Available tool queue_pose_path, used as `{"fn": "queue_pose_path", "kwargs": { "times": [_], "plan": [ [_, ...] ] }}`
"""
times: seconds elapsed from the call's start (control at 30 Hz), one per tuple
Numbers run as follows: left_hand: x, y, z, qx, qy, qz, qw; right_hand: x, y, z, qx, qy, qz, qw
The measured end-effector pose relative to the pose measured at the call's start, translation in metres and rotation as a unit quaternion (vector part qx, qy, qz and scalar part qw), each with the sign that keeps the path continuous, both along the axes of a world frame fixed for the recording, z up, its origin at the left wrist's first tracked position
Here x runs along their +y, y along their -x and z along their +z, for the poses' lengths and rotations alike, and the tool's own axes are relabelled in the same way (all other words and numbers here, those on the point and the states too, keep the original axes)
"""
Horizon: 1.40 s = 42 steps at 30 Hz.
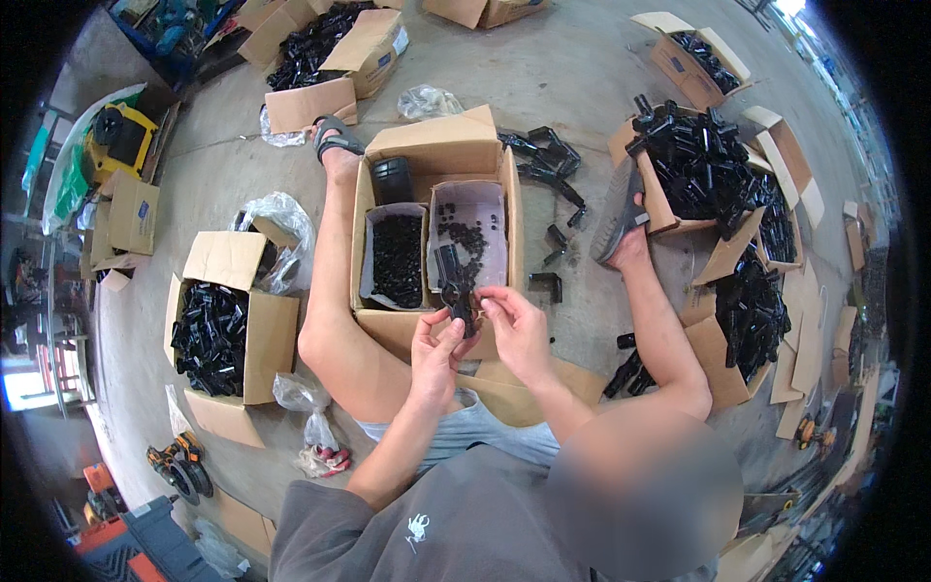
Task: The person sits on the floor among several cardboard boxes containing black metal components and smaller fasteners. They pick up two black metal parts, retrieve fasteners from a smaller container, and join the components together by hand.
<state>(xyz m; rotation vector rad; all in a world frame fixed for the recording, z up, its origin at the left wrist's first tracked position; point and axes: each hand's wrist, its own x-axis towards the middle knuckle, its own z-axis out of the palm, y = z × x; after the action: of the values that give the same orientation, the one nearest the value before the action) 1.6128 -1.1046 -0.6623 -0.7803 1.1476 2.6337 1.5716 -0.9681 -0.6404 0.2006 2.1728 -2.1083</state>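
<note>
My left hand (pixel 436 357) is closed around the lower end of a black, tube-like plastic part (pixel 452 281) that stands tilted over the near edge of a cardboard box. At that part's right side, my right hand (pixel 516 328) is pinched; whatever its fingertips hold is too small to make out. Inside the open cardboard box (pixel 516 194), the left tray (pixel 367 281) is full of tiny black pieces (pixel 396 254). Fewer small black pieces (pixel 473 242) lie scattered in the right tray (pixel 485 194). A black cylindrical container (pixel 392 180) stands in the far left corner.
Loose black parts (pixel 553 155) lie on the floor right of the box. Heaped boxes of black parts stand at right (pixel 679 160), left (pixel 213 335) and far left (pixel 315 44). My legs flank the middle box. Gloves (pixel 325 461) and a power drill (pixel 176 456) lie at lower left.
</note>
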Motion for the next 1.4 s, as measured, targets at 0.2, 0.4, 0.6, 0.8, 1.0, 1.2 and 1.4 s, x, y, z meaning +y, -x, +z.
{"fn": "queue_pose_path", "kwargs": {
  "times": [0.2,0.4,0.6,0.8,1.0,1.2,1.4],
  "plan": [
    [0.018,-0.006,0.000,0.021,0.064,-0.001,0.998,0.002,-0.020,-0.009,-0.007,0.056,-0.069,0.996],
    [0.031,-0.009,-0.007,0.051,0.079,-0.015,0.995,0.017,-0.027,-0.027,-0.049,0.112,-0.079,0.989],
    [0.038,-0.010,-0.013,0.075,0.129,-0.033,0.988,0.048,-0.027,0.004,-0.011,-0.094,-0.030,0.995],
    [0.042,-0.011,-0.006,0.104,0.139,-0.061,0.983,0.058,-0.027,0.001,-0.010,-0.095,0.009,0.995],
    [0.046,-0.008,-0.005,0.135,0.155,-0.086,0.975,0.065,-0.025,-0.005,0.126,-0.175,0.024,0.976],
    [0.056,-0.006,0.003,0.132,0.135,-0.105,0.976,0.079,-0.030,0.001,0.158,-0.171,0.082,0.969],
    [0.059,-0.014,-0.004,0.128,0.135,-0.153,0.970,0.104,-0.033,-0.012,0.078,-0.202,0.208,0.954]
  ]
}}
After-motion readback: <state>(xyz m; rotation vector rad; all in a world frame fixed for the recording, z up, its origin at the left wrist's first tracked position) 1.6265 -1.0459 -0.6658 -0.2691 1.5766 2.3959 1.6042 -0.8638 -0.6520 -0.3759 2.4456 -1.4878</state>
